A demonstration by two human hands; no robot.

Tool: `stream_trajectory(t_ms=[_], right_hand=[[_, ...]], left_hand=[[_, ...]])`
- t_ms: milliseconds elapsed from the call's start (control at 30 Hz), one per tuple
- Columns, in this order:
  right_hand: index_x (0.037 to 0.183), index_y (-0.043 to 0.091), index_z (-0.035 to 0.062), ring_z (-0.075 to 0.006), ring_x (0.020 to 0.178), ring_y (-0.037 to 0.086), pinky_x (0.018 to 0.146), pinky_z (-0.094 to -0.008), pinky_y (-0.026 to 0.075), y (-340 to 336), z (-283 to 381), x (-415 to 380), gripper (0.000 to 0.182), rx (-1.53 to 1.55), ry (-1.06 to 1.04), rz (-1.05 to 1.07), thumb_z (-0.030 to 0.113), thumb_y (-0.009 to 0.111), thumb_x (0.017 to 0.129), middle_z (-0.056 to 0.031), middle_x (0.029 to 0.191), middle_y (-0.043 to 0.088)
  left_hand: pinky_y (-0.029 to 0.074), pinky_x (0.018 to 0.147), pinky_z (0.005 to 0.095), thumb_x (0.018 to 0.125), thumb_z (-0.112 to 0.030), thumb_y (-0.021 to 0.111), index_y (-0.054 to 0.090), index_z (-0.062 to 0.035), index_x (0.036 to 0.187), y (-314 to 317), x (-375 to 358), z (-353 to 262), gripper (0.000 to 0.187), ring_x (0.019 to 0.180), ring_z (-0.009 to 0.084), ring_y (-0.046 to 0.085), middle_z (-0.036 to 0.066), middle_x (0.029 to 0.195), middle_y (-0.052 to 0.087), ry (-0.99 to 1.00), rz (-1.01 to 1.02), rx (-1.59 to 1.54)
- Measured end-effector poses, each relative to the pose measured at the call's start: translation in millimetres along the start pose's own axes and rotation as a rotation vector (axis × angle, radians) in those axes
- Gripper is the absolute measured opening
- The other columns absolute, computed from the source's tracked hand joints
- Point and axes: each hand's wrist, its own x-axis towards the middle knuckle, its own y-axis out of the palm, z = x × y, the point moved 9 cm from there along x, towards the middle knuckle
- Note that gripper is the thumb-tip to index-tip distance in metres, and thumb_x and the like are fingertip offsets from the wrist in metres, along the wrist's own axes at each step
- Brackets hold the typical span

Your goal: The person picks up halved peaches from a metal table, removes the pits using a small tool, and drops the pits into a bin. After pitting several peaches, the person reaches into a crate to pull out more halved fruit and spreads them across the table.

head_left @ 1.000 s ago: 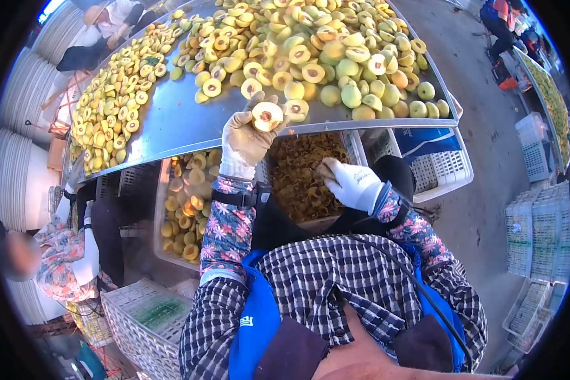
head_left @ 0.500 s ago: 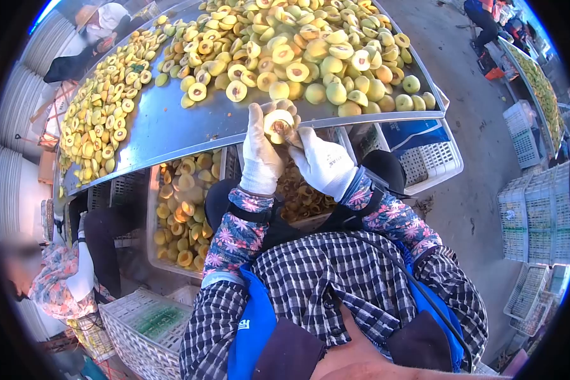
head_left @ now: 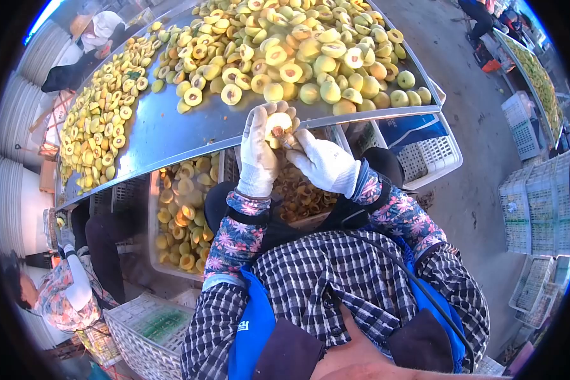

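Note:
My left hand [head_left: 259, 149], in a white glove, is closed round a halved yellow fruit [head_left: 278, 125], which looks like a peach or apricot. The cut face is turned up, with a brown hollow in its middle. Also gloved, my right hand [head_left: 323, 161] pinches a small tool [head_left: 289, 140] against the lower edge of that half; the fingers hide most of it. Both hands are at the near edge of a metal table [head_left: 164, 130] heaped with fruit halves [head_left: 291, 73]. Below them, a crate holds brownish pits or scraps [head_left: 304, 193].
A crate of fruit halves [head_left: 187, 215] stands under the table, left of my legs. A white crate [head_left: 434, 152] is at the right. Stacked crates [head_left: 538, 202] line the far right. One co-worker [head_left: 66, 288] sits at lower left, another [head_left: 98, 31] at upper left.
The tool has shifted slightly against the fruit half, and my right hand sits a little lower. At lower left, the co-worker's head and arm have moved.

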Motion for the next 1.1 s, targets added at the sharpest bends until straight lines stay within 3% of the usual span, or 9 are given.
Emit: stream_trajectory(t_ms=[100,167,200,433,567,700,767,900,1100], right_hand=[[0.112,0.044,0.0013,-0.0355,0.066,0.063,0.056,-0.0423,0.049,8,-13,-1,0.035,-0.027,-0.007,0.046,0.031,0.052,0.095,-0.021,0.073,0.062],[0.11,0.046,0.0043,-0.0174,0.049,0.054,0.045,-0.0286,0.042,36,-18,-15,0.038,0.791,0.439,0.41,0.04,0.049,0.098,-0.0066,0.062,0.053],[0.108,0.049,0.0066,-0.0052,0.043,0.04,0.039,-0.0191,0.032,40,-21,-20,0.042,0.899,0.506,0.439,0.047,0.046,0.098,0.0032,0.059,0.043],[0.095,0.053,0.0099,-0.0069,0.036,0.034,0.033,-0.0211,0.024,59,-14,-42,0.039,1.513,0.679,0.51,0.049,0.049,0.096,0.0023,0.055,0.041],[0.097,0.051,0.0099,-0.0071,0.036,0.035,0.033,-0.0208,0.024,58,-24,-49,0.038,1.317,0.677,0.341,0.048,0.048,0.097,0.0021,0.056,0.042],[0.104,0.048,0.0059,-0.0073,0.043,0.042,0.038,-0.0219,0.031,45,-24,-64,0.031,0.955,0.503,0.349,0.036,0.046,0.1,0.0002,0.06,0.047],[0.105,0.049,0.006,-0.0074,0.053,0.049,0.046,-0.022,0.037,57,-35,-81,0.029,0.996,0.501,0.317,0.034,0.047,0.099,-0.0003,0.066,0.05],[0.104,0.047,0.0031,-0.0369,0.07,0.063,0.062,-0.0431,0.049,38,-65,-74,0.026,0.005,0.255,0.157,0.026,0.055,0.094,-0.0227,0.075,0.061],[0.1,0.046,0.0051,-0.0379,0.067,0.063,0.057,-0.0448,0.05,14,-16,-35,0.027,-0.222,0.003,-0.088,0.028,0.058,0.091,-0.0201,0.072,0.063]], left_hand=[[0.053,0.087,0.0476,0.097,-0.042,0.051,0.05,-0.0063,0.103,-12,0,12,0.036,0.098,0.0317,0.064,0.014,0.106,0.062,-0.079,-0.063,-0.028],[0.054,0.085,0.0472,0.096,-0.043,0.052,0.05,-0.0068,0.102,-10,0,15,0.036,0.095,0.0316,0.065,0.013,0.105,0.062,-0.137,-0.047,-0.014],[0.055,0.083,0.0468,0.095,-0.044,0.053,0.051,-0.0074,0.102,-8,-1,18,0.037,0.092,0.0315,0.066,0.013,0.104,0.063,-0.188,-0.034,-0.001],[0.059,0.068,0.0449,0.09,-0.04,0.063,0.053,-0.0054,0.099,-4,-12,28,0.036,0.082,0.0304,0.067,0.014,0.097,0.061,-0.238,-0.128,-0.053],[0.059,0.07,0.0393,0.093,-0.046,0.057,0.055,-0.0037,0.107,-11,-14,28,0.045,0.08,0.0279,0.067,0.012,0.1,0.063,-0.083,-0.123,0.294],[0.058,0.062,0.0392,0.09,-0.043,0.063,0.053,-0.0071,0.097,-50,0,47,0.038,0.072,0.0272,0.065,0.008,0.089,0.062,-0.24,-0.359,-0.093],[0.058,0.067,0.0415,0.088,-0.047,0.064,0.052,-0.0094,0.096,-71,5,20,0.04,0.076,0.0283,0.065,0.006,0.088,0.062,-0.099,-0.381,-0.106],[0.056,0.077,0.0462,0.088,-0.047,0.063,0.054,-0.0092,0.102,-64,0,23,0.041,0.084,0.0314,0.066,0.007,0.094,0.065,-0.202,-0.314,-0.179],[0.054,0.08,0.0438,0.088,-0.044,0.065,0.049,-0.0079,0.114,-55,-8,31,0.047,0.097,0.0317,0.063,0.01,0.106,0.062,-0.256,-0.246,-0.114]])
